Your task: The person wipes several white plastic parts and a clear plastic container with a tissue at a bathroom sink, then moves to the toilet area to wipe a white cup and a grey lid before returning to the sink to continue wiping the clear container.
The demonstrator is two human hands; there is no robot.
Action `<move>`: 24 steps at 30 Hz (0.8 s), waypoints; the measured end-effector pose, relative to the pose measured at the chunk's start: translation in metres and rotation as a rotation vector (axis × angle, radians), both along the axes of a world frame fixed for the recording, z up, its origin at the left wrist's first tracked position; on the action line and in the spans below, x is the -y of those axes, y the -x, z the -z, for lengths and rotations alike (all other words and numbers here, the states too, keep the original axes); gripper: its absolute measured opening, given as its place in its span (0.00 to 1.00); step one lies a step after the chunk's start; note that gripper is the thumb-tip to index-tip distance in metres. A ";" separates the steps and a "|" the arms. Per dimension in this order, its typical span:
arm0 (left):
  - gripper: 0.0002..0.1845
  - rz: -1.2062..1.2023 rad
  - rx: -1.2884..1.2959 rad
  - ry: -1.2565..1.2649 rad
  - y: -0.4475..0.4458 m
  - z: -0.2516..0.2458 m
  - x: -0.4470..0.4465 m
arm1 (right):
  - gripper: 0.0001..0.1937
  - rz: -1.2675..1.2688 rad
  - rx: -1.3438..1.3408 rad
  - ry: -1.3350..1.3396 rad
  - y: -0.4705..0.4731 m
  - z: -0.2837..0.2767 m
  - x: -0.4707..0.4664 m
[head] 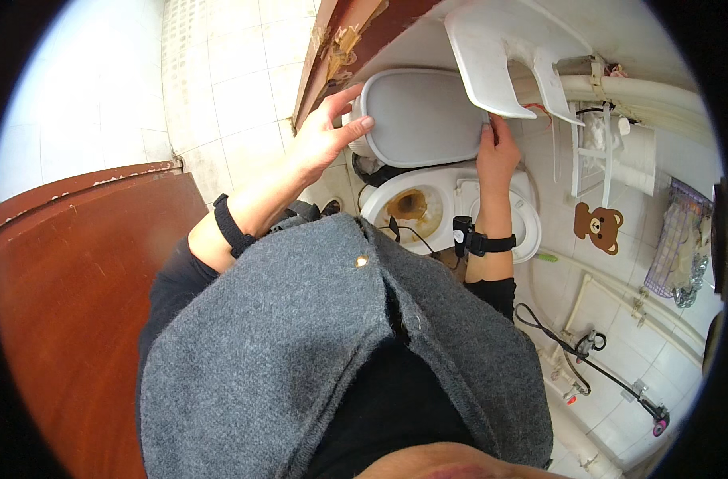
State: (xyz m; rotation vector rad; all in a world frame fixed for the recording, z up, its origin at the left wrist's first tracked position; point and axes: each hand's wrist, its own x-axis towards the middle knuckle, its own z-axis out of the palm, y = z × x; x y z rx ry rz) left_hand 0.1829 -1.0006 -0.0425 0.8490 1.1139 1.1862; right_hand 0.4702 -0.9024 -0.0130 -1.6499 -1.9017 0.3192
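A flat, light-grey oblong plastic lid [426, 117] lies in front of me, beside the toilet. My left hand [334, 132] grips its left end, thumb over the rim and fingers around the pale ribbed side. At the opposite end my right hand [498, 146] pinches the edge between thumb and fingers. Black plastic bag material [380, 172] shows below the lid, and what lies under it is mostly hidden. Close to my right forearm is a white toilet [373, 206] with its bowl exposed and stained brown inside.
A white plastic shelf [486, 66] with a cut-out overhangs the lid's right end. A toilet-paper roll [636, 158] and a purple wire basket [669, 245] are at the right wall, with a shower hose [579, 353] lower down. On the left stands a reddish-brown door [100, 287].
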 end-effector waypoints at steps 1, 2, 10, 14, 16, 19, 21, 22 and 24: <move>0.38 0.000 0.022 0.001 -0.001 0.000 -0.001 | 0.18 0.005 -0.003 0.000 0.000 -0.001 0.000; 0.39 0.008 0.043 -0.007 -0.001 0.000 -0.001 | 0.18 0.022 -0.032 0.039 0.000 -0.001 0.000; 0.36 -0.043 -0.028 -0.062 -0.006 0.010 -0.003 | 0.19 0.010 -0.065 0.052 0.001 -0.004 0.002; 0.34 -0.041 -0.074 -0.067 -0.007 0.011 -0.003 | 0.19 0.023 -0.063 0.071 0.001 -0.005 0.004; 0.33 -0.041 -0.095 -0.032 -0.007 0.009 -0.004 | 0.19 0.013 -0.079 0.082 0.001 -0.005 0.004; 0.33 -0.066 -0.127 -0.020 -0.008 0.005 -0.004 | 0.19 0.013 -0.021 0.057 0.001 -0.004 0.001; 0.32 -0.075 -0.149 -0.027 -0.008 0.005 -0.005 | 0.19 -0.004 0.001 0.045 0.000 -0.002 0.000; 0.32 -0.072 -0.159 -0.031 -0.008 0.005 -0.005 | 0.19 0.000 0.005 0.038 0.000 -0.001 0.000; 0.32 -0.070 -0.174 -0.037 -0.009 0.008 -0.005 | 0.19 -0.013 0.017 0.020 0.000 0.001 0.000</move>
